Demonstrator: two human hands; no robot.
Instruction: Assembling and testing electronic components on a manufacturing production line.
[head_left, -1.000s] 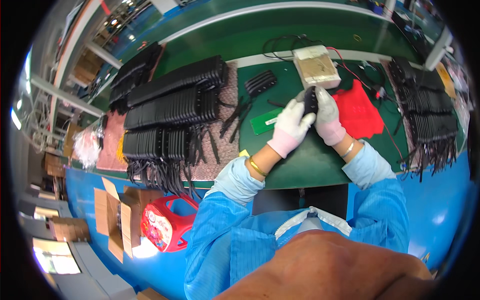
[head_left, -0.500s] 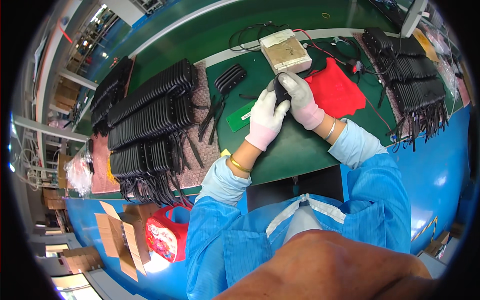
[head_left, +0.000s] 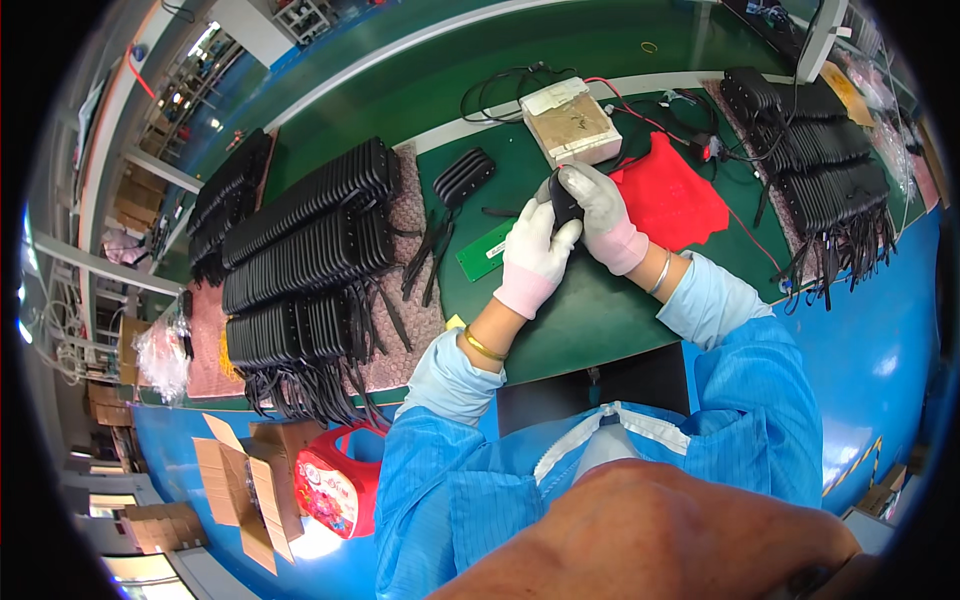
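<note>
Since 1 second ago, the small, rounded black piece (head_left: 565,203) has turned between the 2 hands, so its dotted side is mostly out of sight, and the right hand's fingers have come over its upper end. Nearest lies the bare front of the dark green tabletop (head_left: 600,325); above it, the left hand (head_left: 538,245), in a white glove with a pink cuff, is closed on the lower part of the piece, while the right hand (head_left: 602,212), gloved alike, grips it from the other side. Good handling here, I judge, means letting the left hand bear the piece steadily while the right thumb and fingers press evenly, without glove fabric catching at an edge; their exact contact is hidden. Just beyond the left hand's outer side lies a flat green rectangular board with a white label (head_left: 476,262); keeping the wrist clear of it seems wise. To the right, a crumpled bright red cloth (head_left: 672,195) lies near the right hand. Farther off are a ribbed black bundle (head_left: 465,177) and a worn beige box (head_left: 572,130), behind the hands.
</note>
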